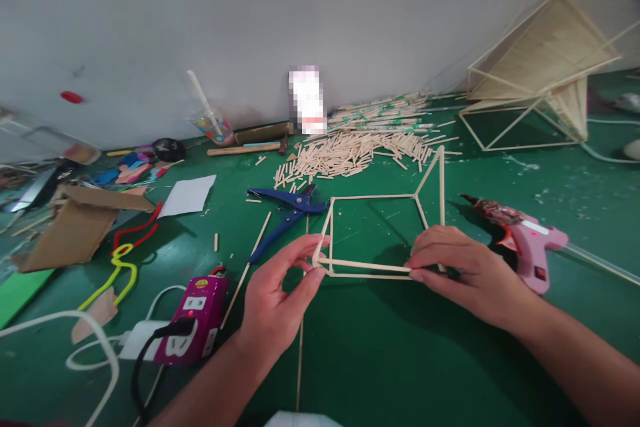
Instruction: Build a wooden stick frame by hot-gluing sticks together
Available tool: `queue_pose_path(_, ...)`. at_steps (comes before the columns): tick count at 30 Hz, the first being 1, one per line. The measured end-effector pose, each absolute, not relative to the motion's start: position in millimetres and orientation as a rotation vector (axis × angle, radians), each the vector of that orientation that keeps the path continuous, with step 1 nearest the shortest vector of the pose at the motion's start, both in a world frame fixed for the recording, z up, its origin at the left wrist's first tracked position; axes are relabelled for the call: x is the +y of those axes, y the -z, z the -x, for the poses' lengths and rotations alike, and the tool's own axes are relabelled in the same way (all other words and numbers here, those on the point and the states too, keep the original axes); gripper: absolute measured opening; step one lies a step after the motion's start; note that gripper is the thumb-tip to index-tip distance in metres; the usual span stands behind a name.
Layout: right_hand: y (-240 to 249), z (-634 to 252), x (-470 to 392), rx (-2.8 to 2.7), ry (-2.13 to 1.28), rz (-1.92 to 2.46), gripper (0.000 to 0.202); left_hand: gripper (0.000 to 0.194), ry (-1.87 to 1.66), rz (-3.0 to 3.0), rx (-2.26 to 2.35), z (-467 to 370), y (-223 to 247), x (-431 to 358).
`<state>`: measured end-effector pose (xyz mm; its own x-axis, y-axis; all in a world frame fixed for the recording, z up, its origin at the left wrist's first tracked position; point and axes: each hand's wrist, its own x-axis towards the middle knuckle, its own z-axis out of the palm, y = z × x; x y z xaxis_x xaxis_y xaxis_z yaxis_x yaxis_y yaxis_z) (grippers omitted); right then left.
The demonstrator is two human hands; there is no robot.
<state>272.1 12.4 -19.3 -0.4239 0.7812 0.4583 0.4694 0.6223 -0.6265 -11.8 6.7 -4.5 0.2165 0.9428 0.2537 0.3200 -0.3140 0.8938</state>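
Between my hands is a frame of thin wooden sticks (374,197), joined at the corners, with a triangular end rising at the right. My left hand (283,290) pinches its near left corner between thumb and fingers. My right hand (457,273) grips the near right part, where a stick (365,265) runs across from the left corner; my fingers hide the joint there. A pink glue gun (533,240) lies on its side to the right of my right hand. Blue cutting pliers (287,213) rest beyond my left hand, handles apart.
Many short sticks (345,157) are heaped at the back, before a pixelated bright screen (307,100). A hammer (250,148) lies beside them. A larger stick structure (540,80) stands back right. A purple power strip (197,313) with cables and cardboard (83,227) occupy the left.
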Motion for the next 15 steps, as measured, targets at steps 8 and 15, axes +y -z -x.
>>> queue_pose_path(8,21.5,-273.2,10.7,-2.062,-0.618,1.019,0.007,0.040,-1.093,-1.771,1.181,11.8,4.8,7.4)
queue_pose_path(15,22.0,-273.9,11.7,-2.074,-0.622,0.986,0.008,0.040,-1.094,-1.803,1.150,11.2,4.4,7.9)
